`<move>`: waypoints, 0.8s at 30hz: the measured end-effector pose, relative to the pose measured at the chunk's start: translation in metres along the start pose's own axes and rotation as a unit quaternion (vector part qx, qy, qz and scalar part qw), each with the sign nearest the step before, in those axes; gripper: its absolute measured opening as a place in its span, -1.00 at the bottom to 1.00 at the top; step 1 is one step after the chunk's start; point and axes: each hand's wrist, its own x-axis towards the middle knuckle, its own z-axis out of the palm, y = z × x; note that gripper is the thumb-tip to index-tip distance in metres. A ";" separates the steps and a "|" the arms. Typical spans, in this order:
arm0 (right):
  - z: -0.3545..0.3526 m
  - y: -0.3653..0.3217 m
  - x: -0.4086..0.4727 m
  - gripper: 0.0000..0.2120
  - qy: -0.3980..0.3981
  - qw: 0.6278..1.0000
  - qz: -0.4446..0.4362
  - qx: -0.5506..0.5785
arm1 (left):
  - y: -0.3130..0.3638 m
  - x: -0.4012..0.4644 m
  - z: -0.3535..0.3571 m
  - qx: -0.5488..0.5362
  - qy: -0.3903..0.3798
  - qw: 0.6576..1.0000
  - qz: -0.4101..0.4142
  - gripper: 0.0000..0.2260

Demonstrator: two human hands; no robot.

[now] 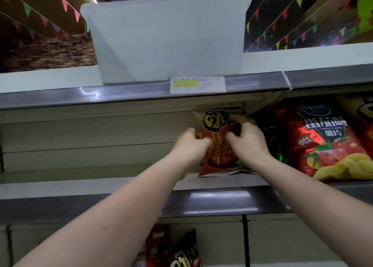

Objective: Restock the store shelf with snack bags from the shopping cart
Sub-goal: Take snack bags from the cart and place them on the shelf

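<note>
The orange snack bag (217,143) stands upright on the shelf (101,184). The left hand (189,143) and right hand (247,137) both grip it.

Dim aisle, glare on the shelf rail (141,93), blurred, bowed wide-angle edges

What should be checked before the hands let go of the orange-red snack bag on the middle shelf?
1. Orange-red foil snack bag upright on the grey metal shelf: ok.
2. Left hand and right hand both grip it: ok.
3. Bare shelf to its left: ok.
4. Gap to the dark green bag on its right: cannot tell.
5. Bag pushed fully to the back: cannot tell.
6. Red tomato crisp bag standing undisturbed: ok.
</note>
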 end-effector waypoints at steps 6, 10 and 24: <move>0.012 -0.053 -0.081 -0.68 -0.064 0.977 -0.177 0.096 | -0.028 -0.067 -0.050 -0.036 0.073 0.996 0.022 -0.71; 0.043 -0.085 -0.143 -0.69 -0.159 0.948 -0.203 0.184 | -0.064 -0.115 -0.090 -0.037 0.122 0.992 -0.008 -0.78; 0.178 -0.114 -0.365 -0.67 -0.546 0.795 -0.145 0.222 | -0.264 -0.325 -0.166 0.007 0.236 0.910 -0.341 -0.84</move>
